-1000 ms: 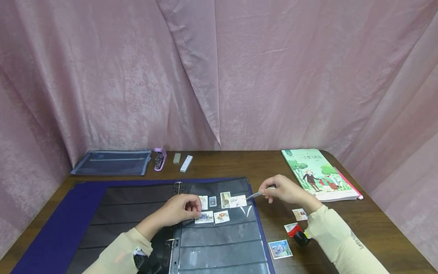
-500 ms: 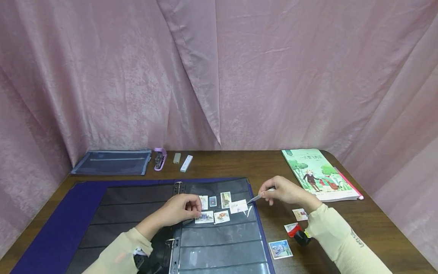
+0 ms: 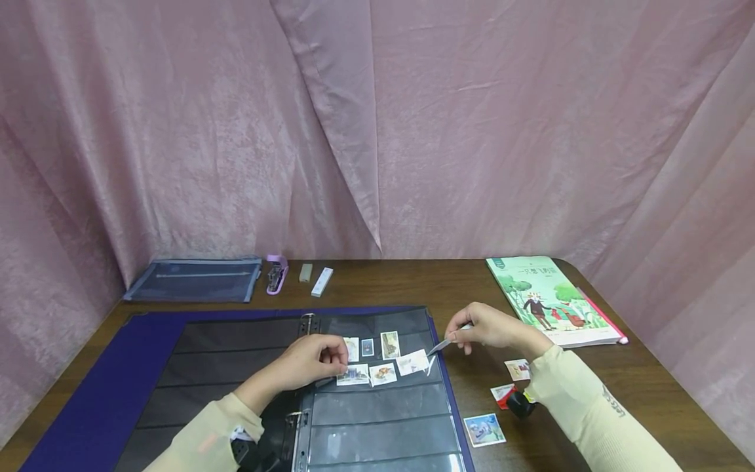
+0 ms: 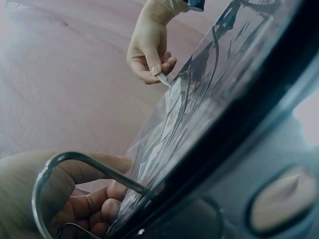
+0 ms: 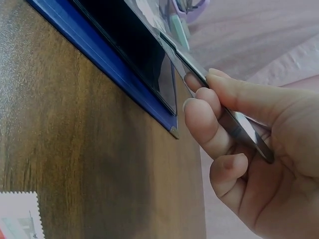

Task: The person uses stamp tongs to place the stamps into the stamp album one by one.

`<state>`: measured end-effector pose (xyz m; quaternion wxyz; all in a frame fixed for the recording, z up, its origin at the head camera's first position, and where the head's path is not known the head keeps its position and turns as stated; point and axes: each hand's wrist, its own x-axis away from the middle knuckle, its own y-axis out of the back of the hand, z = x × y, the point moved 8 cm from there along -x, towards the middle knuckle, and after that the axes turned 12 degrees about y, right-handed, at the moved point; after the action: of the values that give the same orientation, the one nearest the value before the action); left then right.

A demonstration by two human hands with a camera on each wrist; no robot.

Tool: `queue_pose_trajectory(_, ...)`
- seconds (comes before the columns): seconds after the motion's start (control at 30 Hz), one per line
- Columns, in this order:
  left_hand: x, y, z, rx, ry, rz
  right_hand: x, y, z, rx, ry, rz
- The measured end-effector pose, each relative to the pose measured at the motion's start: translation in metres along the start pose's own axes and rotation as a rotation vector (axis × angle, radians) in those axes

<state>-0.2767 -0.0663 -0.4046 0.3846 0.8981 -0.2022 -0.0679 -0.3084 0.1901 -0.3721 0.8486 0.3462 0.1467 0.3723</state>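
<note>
In the head view, my right hand (image 3: 480, 326) holds metal tweezers (image 5: 239, 127) between thumb and fingers. Their tips meet the right corner of a pale stamp (image 3: 412, 362), which lies tilted at the second row of the album page (image 3: 383, 436). My left hand (image 3: 312, 359) is at the page's left side by the binder rings, thumb and forefinger pinching the clear pocket film (image 4: 144, 137). Around it sit several stamps: a building stamp (image 3: 352, 375), an orange-patterned stamp (image 3: 383, 374), a tall stamp (image 3: 390, 345) and a small blue one (image 3: 367, 347).
Right of the blue album (image 3: 77, 393) lie three loose stamps, one a blue picture stamp (image 3: 485, 430). A green book (image 3: 548, 301) is at the back right. Along the back are a mesh pouch (image 3: 193, 280), a purple stapler (image 3: 276, 274), a small grey block (image 3: 305, 273) and a white block (image 3: 322, 282).
The pale stamp has shifted down and tilted, moving from beside the tall stamp to the row below. The tweezers have moved slightly right and down with it; my left hand stays in place.
</note>
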Motion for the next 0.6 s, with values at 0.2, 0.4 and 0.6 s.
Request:
queue_pose_trajectory(0.2,0.0003,-0.0001,0.0005,-0.004,-0.005,-0.004,-0.0008,0.0,-0.0002,0.009,-0.028,0.026)
queue_pose_trajectory(0.4,-0.0006,0.0002,-0.0003,-0.009,-0.005,-0.003,-0.0016,0.0023,-0.0014,0.007,-0.042,0.042)
queue_pose_trajectory(0.6,-0.0004,-0.0001,-0.0004,-0.015,-0.012,-0.005,0.0005,0.0087,-0.0018,0.021,-0.039,0.021)
